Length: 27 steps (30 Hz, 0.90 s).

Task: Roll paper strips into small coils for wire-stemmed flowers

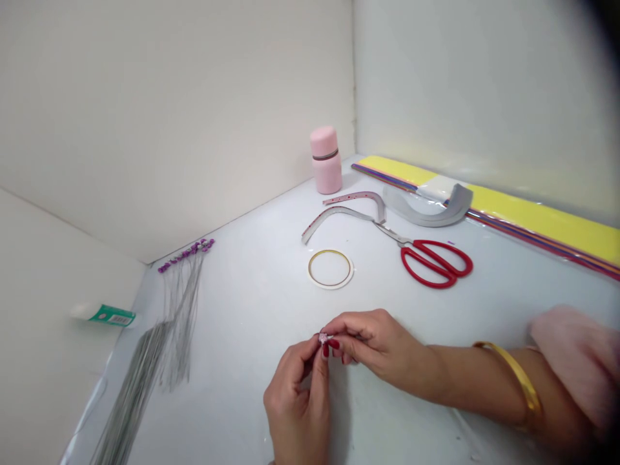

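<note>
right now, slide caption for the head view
Left hand and right hand hold a small pink piece, scissors beyond.

The small piece is pale pink, scissor handles red, flower heads by the surface's left corner purple.

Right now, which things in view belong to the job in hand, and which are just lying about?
Likely in the job:
small pink piece, held by left hand and right hand
purple-headed wires
wire bundle
red scissors

Probably just lying about:
pink bottle
yellow sheets
green tube
</note>
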### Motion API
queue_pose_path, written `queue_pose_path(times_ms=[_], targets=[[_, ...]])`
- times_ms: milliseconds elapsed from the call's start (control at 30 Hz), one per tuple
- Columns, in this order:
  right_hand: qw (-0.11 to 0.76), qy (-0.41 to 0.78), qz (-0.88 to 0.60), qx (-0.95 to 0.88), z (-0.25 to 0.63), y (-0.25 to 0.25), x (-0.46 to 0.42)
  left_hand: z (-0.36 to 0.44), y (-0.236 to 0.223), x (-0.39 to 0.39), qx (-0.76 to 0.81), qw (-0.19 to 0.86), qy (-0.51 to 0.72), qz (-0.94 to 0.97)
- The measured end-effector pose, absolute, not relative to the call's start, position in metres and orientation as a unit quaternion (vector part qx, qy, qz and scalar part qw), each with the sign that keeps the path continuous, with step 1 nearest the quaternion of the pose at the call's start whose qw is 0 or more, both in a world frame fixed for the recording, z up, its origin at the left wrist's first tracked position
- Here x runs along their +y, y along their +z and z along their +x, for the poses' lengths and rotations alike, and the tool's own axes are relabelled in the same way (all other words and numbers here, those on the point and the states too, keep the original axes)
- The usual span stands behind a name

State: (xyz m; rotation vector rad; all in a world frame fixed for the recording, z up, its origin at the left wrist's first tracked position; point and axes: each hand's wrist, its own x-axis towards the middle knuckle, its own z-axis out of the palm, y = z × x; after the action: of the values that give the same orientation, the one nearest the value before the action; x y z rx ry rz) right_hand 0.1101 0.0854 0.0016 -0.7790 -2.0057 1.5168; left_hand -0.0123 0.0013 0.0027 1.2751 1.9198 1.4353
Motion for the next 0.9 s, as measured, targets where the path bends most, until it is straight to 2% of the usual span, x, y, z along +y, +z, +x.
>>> queue_pose_path(times_ms=[200, 400, 600, 700, 900], targets=[[0.244, 0.507, -0.270, -0.781, 0.1113, 0.0023, 0.0849, -0.0127, 0.0063, 0.0000, 0.690, 0.156, 0.484, 0.516], [0.226, 0.399, -0.236, -0.857, 0.1126, 0.0033, 0.0860, -0.0132, 0.0062, 0.0003, 0.691, 0.046, 0.437, 0.575], [0.227, 0.358, -0.227, -0.877, 0.1113, -0.0031, 0.0842, -0.0136, 0.0036, 0.0015, 0.699, 0.031, 0.405, 0.589], [0.233, 0.359, -0.242, -0.871, 0.1097, -0.0035, 0.0841, -0.0145, 0.0047, 0.0023, 0.707, 0.074, 0.405, 0.575], [0.261, 0.495, -0.269, -0.784, 0.1106, 0.0031, 0.0852, -0.0194, 0.0091, 0.0027, 0.687, 0.290, 0.496, 0.444]])
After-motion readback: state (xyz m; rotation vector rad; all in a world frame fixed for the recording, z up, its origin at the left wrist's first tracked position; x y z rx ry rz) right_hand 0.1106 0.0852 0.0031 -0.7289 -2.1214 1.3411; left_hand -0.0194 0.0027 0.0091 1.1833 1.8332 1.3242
